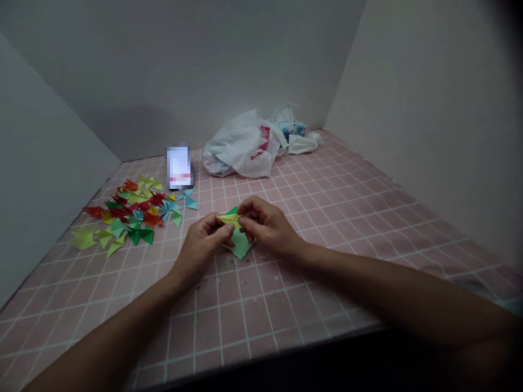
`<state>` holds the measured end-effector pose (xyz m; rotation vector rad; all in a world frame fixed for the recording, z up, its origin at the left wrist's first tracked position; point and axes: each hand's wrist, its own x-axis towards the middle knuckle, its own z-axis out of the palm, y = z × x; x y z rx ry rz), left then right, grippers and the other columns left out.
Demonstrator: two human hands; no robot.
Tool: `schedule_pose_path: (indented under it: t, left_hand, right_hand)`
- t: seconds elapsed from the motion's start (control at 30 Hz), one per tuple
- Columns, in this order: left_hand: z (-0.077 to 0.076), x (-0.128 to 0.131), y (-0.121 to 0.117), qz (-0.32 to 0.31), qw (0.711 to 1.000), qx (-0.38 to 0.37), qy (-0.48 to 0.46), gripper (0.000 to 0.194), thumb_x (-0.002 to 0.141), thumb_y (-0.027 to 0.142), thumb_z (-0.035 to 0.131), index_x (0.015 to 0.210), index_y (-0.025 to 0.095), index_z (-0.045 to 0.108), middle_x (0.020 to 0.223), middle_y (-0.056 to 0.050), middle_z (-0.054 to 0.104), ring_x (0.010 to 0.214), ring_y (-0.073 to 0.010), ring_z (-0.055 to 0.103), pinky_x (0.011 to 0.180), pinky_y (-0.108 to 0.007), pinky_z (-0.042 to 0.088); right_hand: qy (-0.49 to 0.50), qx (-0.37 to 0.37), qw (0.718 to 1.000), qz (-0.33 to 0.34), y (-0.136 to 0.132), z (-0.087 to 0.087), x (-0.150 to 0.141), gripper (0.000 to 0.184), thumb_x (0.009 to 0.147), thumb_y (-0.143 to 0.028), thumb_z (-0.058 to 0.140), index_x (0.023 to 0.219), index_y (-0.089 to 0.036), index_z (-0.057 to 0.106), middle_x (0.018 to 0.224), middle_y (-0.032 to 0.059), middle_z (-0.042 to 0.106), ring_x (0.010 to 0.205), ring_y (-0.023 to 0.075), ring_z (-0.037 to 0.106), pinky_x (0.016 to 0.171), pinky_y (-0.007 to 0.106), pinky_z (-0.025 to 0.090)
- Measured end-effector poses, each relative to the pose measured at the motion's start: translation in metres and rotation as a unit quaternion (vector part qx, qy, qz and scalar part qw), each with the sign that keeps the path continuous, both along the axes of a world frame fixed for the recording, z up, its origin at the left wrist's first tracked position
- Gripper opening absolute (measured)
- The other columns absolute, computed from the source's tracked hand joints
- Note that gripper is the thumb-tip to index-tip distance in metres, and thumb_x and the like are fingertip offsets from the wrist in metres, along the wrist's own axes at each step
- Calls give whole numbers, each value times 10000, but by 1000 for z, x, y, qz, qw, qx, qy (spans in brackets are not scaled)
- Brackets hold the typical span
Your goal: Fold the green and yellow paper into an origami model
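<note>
Between both hands is a small folded piece of yellow paper point(230, 219), held just above the table. My left hand point(208, 231) pinches its left side with thumb and forefinger. On its right side, my right hand point(265, 224) grips the edge in the same way, fingers curled. Beneath the hands lie sheets of green paper point(240, 246), pale green at the front with a darker green corner behind; the hands partly hide them. To the left spreads a pile of folded paper pieces point(139, 209) in red, orange, yellow, green and blue.
A phone point(180, 166) with a lit, blurred screen stands upright behind the pile. White plastic bags point(245, 144) lie crumpled near the back wall, with a blue-patterned packet point(295, 129) beside them. Pink gridded cloth point(347, 218) covers the table, and pale walls enclose three sides.
</note>
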<state>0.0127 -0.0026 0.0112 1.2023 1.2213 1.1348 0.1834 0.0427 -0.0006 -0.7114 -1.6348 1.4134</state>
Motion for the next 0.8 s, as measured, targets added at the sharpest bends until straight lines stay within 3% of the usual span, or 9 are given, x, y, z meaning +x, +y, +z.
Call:
schedule_pose_path:
  t: [0.13,0.23,0.53,0.63,0.8]
  left_hand:
    - [-1,1,0,-24,1000,2,-19,225,806,346,745,939,167,721,871,-32,716,699,-127,641,671,-247,543]
    - [0,1,1,-16,1000,5,-21,199,798,336,752,903,169,725,838,-20,711,681,-118,633,661,-233,534]
    - [2,3,-1,-1,1000,-12,5,229,789,364,745,829,143,697,745,-21,693,648,-125,626,640,-244,526]
    - [1,3,-1,9,1000,-26,8,229,770,352,742,839,140,692,681,-9,673,607,-131,616,618,-255,529]
    - [0,2,-1,36,999,-34,-3,180,743,313,729,753,142,674,666,-6,664,555,-117,594,590,-256,526]
  right_hand:
    - [39,-62,997,0,3,2,0,109,851,-244,610,910,-204,527,666,-60,549,485,79,510,465,218,423]
    - [59,-80,995,9,5,3,0,134,843,-252,630,922,-197,537,640,-67,561,466,74,515,455,208,418]
    - [36,-69,997,6,4,2,-1,139,816,-232,625,915,-198,533,602,-77,544,455,83,507,442,205,418]
    - [-3,-40,999,6,3,-1,-1,125,822,-216,615,912,-206,528,628,-73,536,500,87,510,472,206,409]
    - [-61,82,995,-18,0,-2,0,111,854,-174,587,945,-210,536,719,-45,573,627,104,548,583,230,423]
